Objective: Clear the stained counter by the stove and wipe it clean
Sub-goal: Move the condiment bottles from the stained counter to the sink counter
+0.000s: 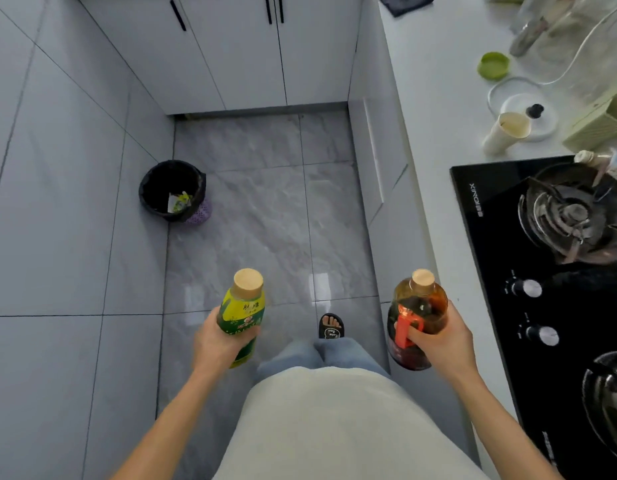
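While both hands grip upright bottles over the floor, left hand (pixel 220 341) on the yellow-green bottle (pixel 243 315) and right hand (pixel 438 336) on the amber bottle (pixel 418 317), the surface (pixel 435 109) lies to the right, nearest the right hand.

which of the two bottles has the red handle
The amber bottle in the right hand; the bottle in the left hand has a yellow-green label and no handle.

Left bottle (pixel 243 315): yellow-green label, tan cap. Right bottle (pixel 416 318): amber-brown, red handle. Stove (pixel 501 258): glossy black. Counter (pixel 435 98): white. Floor (pixel 265 220): grey marbled tile. Bin (pixel 172 190): black.
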A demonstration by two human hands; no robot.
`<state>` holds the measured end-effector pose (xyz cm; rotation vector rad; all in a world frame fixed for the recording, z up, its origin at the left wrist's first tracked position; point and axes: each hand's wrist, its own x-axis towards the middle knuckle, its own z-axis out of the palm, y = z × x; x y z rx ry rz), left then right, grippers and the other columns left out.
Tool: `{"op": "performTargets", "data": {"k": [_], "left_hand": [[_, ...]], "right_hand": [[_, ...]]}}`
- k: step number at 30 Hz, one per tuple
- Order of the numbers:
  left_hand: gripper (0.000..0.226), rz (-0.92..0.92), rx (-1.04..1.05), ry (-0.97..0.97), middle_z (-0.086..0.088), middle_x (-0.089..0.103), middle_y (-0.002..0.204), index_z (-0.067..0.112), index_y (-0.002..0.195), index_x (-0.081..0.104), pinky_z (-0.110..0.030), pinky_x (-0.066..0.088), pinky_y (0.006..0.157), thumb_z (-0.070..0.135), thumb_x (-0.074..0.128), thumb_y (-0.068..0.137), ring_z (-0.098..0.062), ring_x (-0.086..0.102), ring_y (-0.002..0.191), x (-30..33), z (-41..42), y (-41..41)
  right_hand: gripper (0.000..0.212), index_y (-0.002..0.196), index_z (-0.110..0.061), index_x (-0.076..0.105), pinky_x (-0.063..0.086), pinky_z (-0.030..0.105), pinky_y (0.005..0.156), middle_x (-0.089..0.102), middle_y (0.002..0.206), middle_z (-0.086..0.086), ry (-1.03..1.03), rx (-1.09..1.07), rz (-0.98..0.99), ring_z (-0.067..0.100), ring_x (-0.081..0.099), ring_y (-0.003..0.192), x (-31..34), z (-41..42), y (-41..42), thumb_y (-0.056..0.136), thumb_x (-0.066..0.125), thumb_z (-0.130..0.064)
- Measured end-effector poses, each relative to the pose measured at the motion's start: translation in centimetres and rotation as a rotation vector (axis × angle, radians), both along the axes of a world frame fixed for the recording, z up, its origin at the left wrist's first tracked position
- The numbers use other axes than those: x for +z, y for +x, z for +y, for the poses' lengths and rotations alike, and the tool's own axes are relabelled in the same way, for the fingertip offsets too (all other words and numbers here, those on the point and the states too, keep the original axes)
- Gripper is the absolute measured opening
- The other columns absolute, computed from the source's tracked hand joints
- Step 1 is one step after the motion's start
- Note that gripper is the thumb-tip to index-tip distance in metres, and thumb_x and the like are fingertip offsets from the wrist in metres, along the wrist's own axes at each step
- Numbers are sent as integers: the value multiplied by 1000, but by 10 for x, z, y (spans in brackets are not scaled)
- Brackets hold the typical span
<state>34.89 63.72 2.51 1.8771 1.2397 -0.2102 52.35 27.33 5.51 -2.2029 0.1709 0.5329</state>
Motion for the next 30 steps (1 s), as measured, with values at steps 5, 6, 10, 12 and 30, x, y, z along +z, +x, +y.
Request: {"op": "performTargets", "data": {"k": [5,6,10,12,30], "left_hand": [[53,43,60,14,18,68,92,38,106,62,-30,49,68,43,98,66,-20,68,91,-5,38,7],[54,51,75,10,16,69,94,37,106,63,-33,51,72,42,98,66,-21,68,92,-8,47,10],[56,89,113,-7,8,73,100,36,107,64,-41,57,80,43,99,64,-23,70,95,-17,88,30],[53,100,104,-7,12,72,96,39,101,62,-40,56,77,47,99,63,-22,70,93,-20,113,52],[57,-43,-181,-28,16,74,99,37,108,64,-32,51,76,52,94,62,-3,67,94,6,280,400]], "right_hand": [[62,120,-51,55,52,27,85,66,110,-21,25,38,-33,6,63,99,2,66,82,74,91,-30],[65,125,-49,55,52,30,87,66,113,-18,36,43,-36,9,62,103,1,79,98,75,91,-30],[67,131,-38,56,55,31,89,68,118,-13,53,63,-57,15,64,109,1,132,152,75,92,-29],[69,134,-36,57,57,34,91,70,121,-10,49,69,-53,16,65,112,-2,157,179,75,92,-29],[54,118,-37,63,49,32,80,71,105,-15,-93,-181,78,17,66,101,-14,241,310,73,92,-27]]}}
